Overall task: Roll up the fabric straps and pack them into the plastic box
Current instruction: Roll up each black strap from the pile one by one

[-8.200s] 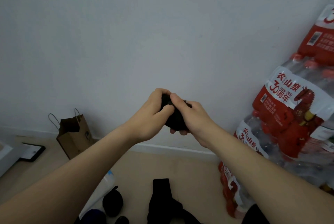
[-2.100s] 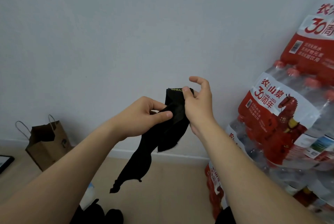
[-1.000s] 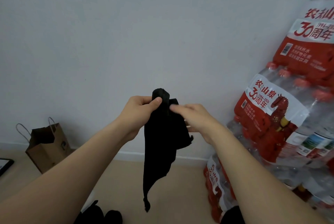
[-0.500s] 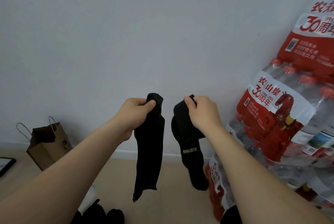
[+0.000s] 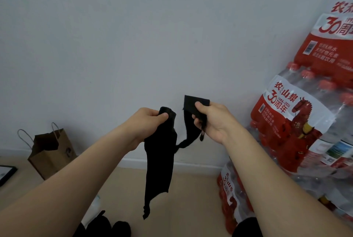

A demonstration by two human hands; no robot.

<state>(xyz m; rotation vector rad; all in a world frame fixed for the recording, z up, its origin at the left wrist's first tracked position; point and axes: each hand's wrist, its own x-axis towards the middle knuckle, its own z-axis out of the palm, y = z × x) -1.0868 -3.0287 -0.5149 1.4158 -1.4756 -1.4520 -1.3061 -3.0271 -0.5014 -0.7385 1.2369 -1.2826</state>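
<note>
Two black fabric straps are held up in front of the wall. My left hand (image 5: 147, 122) pinches the top of one black strap (image 5: 159, 168), which hangs down long and loose. My right hand (image 5: 214, 122) grips the other black strap (image 5: 193, 103) by its flat upper end; its lower part curves left and touches the hanging one. At the bottom edge lie dark rolled straps (image 5: 107, 225) beside a pale plastic box (image 5: 93, 206), which my left arm mostly hides.
Stacked packs of bottled water (image 5: 298, 131) with red labels fill the right side. A brown paper bag (image 5: 50, 152) stands by the wall at the left. A dark-framed flat object (image 5: 5, 173) lies on the beige floor at the far left.
The two straps hung apart half a second ago. Now my right hand has taken its strap by a flat end, and its tail has swung left against the left one.
</note>
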